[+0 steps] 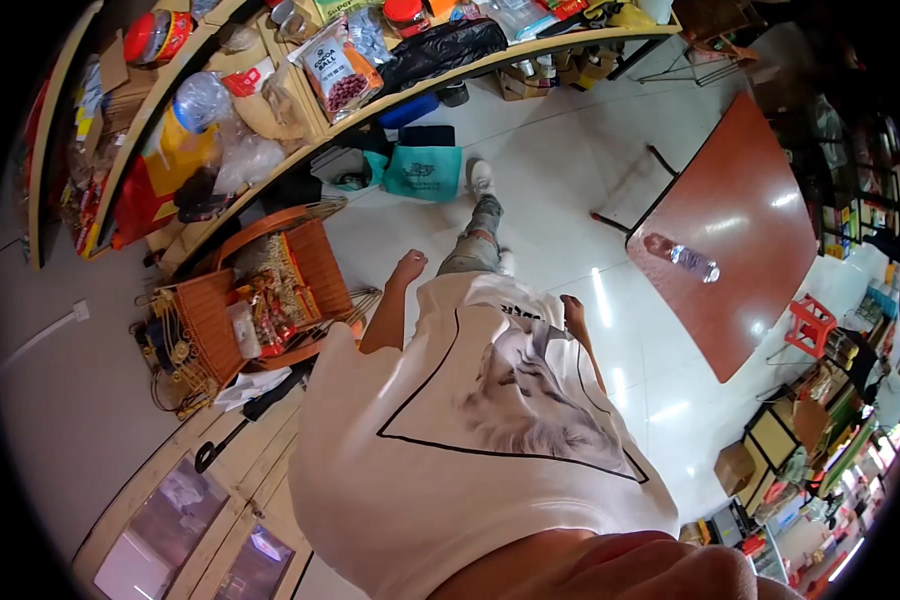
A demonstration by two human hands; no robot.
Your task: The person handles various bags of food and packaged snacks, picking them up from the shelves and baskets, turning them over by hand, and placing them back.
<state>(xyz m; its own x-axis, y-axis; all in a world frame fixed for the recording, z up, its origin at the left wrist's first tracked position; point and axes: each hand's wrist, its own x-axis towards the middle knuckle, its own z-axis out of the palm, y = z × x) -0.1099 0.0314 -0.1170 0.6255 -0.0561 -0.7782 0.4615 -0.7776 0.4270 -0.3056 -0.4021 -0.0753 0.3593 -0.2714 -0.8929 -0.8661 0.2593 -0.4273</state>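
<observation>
My left hand (410, 264) hangs beside my body with its fingers curled, and nothing shows in it. Left of it stands a wicker chair (322, 268) heaped with packaged goods (280, 290). My right hand (571, 305) is by my right hip, partly behind my white printed shirt (470, 400); its fingers are too dark and hidden to read. One white shoe (482, 178) is stretched forward on the tiled floor, near a teal bag (423, 172) under the wooden shelf.
Wooden shelving (560, 45) ahead holds a cocoa ball bag (338, 68), jars and wrappings. To the right, a reddish-brown table (735, 240) carries a plastic bottle (694, 262). A red stool (811, 325) stands past it. A wooden cabinet (235, 520) is at lower left.
</observation>
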